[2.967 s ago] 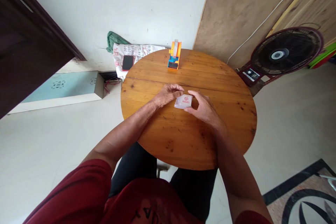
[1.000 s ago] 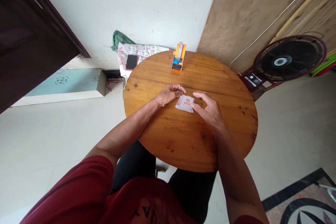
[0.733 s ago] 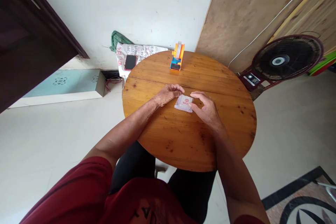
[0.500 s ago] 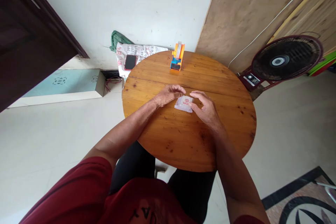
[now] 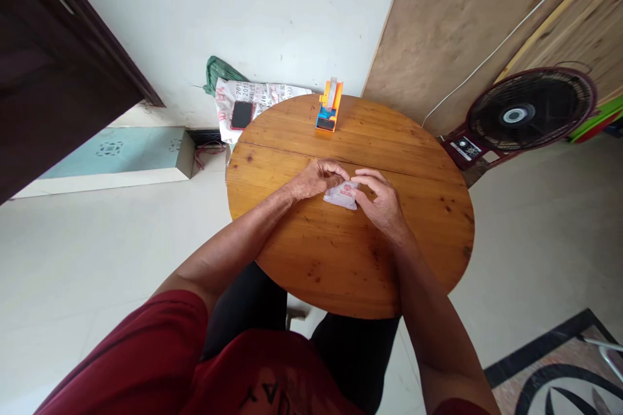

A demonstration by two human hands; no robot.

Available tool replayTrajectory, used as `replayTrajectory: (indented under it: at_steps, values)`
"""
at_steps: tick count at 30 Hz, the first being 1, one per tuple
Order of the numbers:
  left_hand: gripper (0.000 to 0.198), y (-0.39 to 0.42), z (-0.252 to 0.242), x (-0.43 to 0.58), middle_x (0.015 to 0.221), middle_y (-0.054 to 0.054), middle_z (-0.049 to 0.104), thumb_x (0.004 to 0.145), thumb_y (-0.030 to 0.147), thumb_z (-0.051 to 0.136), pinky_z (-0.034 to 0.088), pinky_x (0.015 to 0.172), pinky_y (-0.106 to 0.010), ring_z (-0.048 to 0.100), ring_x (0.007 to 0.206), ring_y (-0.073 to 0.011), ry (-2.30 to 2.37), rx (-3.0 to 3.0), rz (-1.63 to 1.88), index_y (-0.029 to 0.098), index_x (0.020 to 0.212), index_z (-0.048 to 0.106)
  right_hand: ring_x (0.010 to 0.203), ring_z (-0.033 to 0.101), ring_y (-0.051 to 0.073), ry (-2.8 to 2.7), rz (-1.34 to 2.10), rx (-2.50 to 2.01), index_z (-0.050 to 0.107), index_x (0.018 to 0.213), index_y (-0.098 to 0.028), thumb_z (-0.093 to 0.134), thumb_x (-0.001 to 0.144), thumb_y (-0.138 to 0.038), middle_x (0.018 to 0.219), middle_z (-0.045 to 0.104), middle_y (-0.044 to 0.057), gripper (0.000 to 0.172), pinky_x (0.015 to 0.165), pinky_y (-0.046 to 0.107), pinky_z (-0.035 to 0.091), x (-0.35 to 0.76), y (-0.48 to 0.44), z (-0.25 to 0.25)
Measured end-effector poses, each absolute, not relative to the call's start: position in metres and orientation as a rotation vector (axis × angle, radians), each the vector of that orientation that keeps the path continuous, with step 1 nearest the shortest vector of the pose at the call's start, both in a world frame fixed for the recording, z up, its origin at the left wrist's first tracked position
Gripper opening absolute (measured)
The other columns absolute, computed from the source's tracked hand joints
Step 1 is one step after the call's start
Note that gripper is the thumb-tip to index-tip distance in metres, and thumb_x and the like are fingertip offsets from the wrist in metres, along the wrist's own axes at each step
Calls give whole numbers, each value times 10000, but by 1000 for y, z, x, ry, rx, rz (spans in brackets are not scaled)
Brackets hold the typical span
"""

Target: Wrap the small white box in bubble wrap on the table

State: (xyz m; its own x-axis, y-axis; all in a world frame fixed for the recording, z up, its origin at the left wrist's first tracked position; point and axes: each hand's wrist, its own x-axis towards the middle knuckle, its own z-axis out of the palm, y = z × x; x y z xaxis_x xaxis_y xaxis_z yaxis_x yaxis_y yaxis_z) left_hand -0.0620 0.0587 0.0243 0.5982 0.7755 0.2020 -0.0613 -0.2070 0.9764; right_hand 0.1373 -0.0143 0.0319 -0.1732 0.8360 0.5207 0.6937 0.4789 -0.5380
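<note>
A small, whitish, see-through plastic bag (image 5: pixel 341 196) with red print lies on the round wooden table (image 5: pixel 341 266). My left hand (image 5: pixel 318 178) is curled over the bag's far left corner, thumb and fingers pinched at its upper edge. From the right, my right hand (image 5: pixel 382 201) has its thumb on the bag's right side, with the fingers bent in toward the far edge. The two sets of fingertips almost meet above the bag. Beyond them, an orange and blue tape dispenser (image 5: pixel 329 107) with a roll of clear tape stands near the table's far edge.
Left of the table's far edge, a phone (image 5: pixel 242 115) lies on a white printed sack (image 5: pixel 265 94), with a green bag (image 5: pixel 222 73) behind. A dark red fan (image 5: pixel 525 110) stands to the right by the wooden panel. My legs are under the near edge.
My left hand has shifted slightly right and nearer, closing on the bag's far edge. The bag's top now looks narrower and more gathered. My right hand has barely moved.
</note>
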Motion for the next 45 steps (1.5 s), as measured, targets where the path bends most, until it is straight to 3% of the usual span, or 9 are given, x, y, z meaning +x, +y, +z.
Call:
replayTrajectory:
  at_steps: [11, 21, 29, 35, 45]
  values:
    - [266, 57, 21, -60, 724, -14, 675, 778, 333, 749, 422, 588, -208, 552, 593, -83, 638, 1427, 743, 108, 919, 729, 1080, 691, 269, -1918, 9, -1266, 743, 943, -261, 650, 867, -280, 1154, 734, 71, 122, 948, 446, 512, 132, -9, 23]
    - [231, 58, 23, -61, 706, -1, 676, 756, 307, 751, 416, 592, -208, 542, 591, -80, 673, 1423, 747, 115, 883, 733, 1009, 704, 240, -1939, -39, -1232, 729, 847, -250, 574, 911, -212, 1147, 733, 68, 171, 941, 429, 497, 127, -10, 22]
    - [247, 57, 25, -59, 695, 2, 669, 750, 321, 768, 404, 579, -203, 530, 581, -71, 660, 1374, 741, 112, 874, 722, 1119, 680, 276, -1910, -91, -1245, 685, 1041, -247, 674, 854, -276, 1209, 718, 92, 190, 971, 442, 486, 126, -12, 26]
    - [230, 56, 26, -61, 735, -7, 684, 763, 293, 758, 416, 600, -203, 555, 613, -77, 635, 1379, 729, 112, 900, 721, 1064, 701, 256, -1931, -168, -1259, 709, 940, -246, 633, 892, -256, 1152, 741, 73, 90, 956, 427, 491, 124, -8, 22]
    - [168, 55, 31, -62, 749, -9, 689, 765, 246, 733, 430, 621, -210, 567, 632, -83, 622, 1364, 705, 114, 869, 720, 1011, 696, 230, -1975, -126, -1299, 724, 829, -260, 542, 933, -236, 1170, 734, 53, 212, 967, 422, 483, 124, -7, 24]
